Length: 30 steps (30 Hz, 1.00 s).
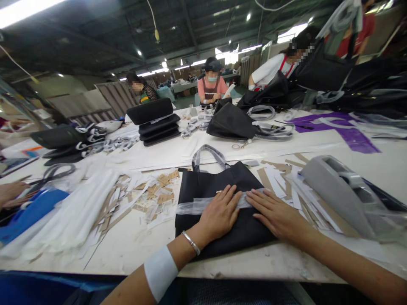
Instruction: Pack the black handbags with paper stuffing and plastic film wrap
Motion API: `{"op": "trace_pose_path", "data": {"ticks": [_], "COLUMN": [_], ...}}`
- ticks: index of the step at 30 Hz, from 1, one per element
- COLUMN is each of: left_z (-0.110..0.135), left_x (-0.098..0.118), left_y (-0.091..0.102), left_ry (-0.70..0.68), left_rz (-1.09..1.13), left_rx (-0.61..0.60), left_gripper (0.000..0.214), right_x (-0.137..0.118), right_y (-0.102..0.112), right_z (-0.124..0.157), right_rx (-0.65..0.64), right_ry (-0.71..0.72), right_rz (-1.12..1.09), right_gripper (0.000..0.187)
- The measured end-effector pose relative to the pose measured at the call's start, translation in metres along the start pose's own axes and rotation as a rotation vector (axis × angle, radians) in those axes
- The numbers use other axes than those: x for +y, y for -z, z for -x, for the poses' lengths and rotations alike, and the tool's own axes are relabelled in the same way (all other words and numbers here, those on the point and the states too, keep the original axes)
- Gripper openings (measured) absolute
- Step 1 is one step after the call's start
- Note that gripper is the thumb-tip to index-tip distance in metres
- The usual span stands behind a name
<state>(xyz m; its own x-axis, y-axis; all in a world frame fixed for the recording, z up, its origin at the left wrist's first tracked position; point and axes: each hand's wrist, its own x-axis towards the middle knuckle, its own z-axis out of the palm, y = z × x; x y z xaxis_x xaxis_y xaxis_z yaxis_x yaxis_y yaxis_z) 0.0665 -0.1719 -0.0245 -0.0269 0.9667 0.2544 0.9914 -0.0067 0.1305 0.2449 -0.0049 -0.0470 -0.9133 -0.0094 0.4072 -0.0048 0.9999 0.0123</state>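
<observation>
A black handbag [203, 186] lies flat on the white worktable [136, 250] right in front of me, its wrapped handles pointing away. A strip of clear plastic film [190, 206] runs across the bag's middle. My left hand [220, 212] lies flat on the bag with fingers stretched over the film. My right hand [276, 213] rests flat beside it, fingertips on the film's right end. Neither hand grips anything. A thin bracelet and a white sleeve band sit on my left arm.
A grey tape dispenser [337, 190] stands at the right. Paper and cardboard scraps [152, 195] litter the table. White plastic sheets [79, 212] lie at left. More black bags [155, 120] are stacked farther back. Three people sit across the table; another person's hand [11, 191] shows at left.
</observation>
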Motion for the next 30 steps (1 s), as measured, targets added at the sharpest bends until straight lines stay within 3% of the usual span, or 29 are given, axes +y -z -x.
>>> {"op": "trace_pose_path", "data": {"ticks": [3, 8, 14, 18, 23, 26, 30], "left_z": [0.014, 0.052, 0.071, 0.065, 0.046, 0.041, 0.045], "left_x": [-0.005, -0.027, -0.037, -0.028, -0.013, -0.011, -0.018], "left_y": [0.012, 0.032, 0.029, 0.030, 0.027, 0.017, 0.003], "left_ry": [0.069, 0.318, 0.390, 0.321, 0.050, 0.055, 0.034], "left_rz": [-0.030, -0.135, -0.210, -0.298, -0.161, -0.069, -0.106], "left_rx": [0.044, 0.061, 0.083, 0.083, -0.045, -0.089, -0.032], "left_gripper": [0.051, 0.037, 0.033, 0.043, 0.054, 0.047, 0.054], "right_x": [-0.002, -0.003, -0.001, -0.001, -0.004, -0.008, -0.006], "right_y": [-0.001, 0.000, 0.004, 0.003, 0.004, 0.010, 0.023], "right_z": [0.001, -0.002, -0.006, -0.006, -0.007, -0.008, -0.001], "right_rx": [0.005, -0.009, -0.065, -0.064, -0.067, -0.088, -0.112], "right_ry": [-0.004, 0.000, 0.025, 0.017, -0.029, -0.061, -0.119], "right_rz": [0.024, 0.053, 0.045, 0.039, 0.010, -0.025, -0.081], "right_gripper": [0.053, 0.055, 0.056, 0.053, 0.051, 0.050, 0.049]}}
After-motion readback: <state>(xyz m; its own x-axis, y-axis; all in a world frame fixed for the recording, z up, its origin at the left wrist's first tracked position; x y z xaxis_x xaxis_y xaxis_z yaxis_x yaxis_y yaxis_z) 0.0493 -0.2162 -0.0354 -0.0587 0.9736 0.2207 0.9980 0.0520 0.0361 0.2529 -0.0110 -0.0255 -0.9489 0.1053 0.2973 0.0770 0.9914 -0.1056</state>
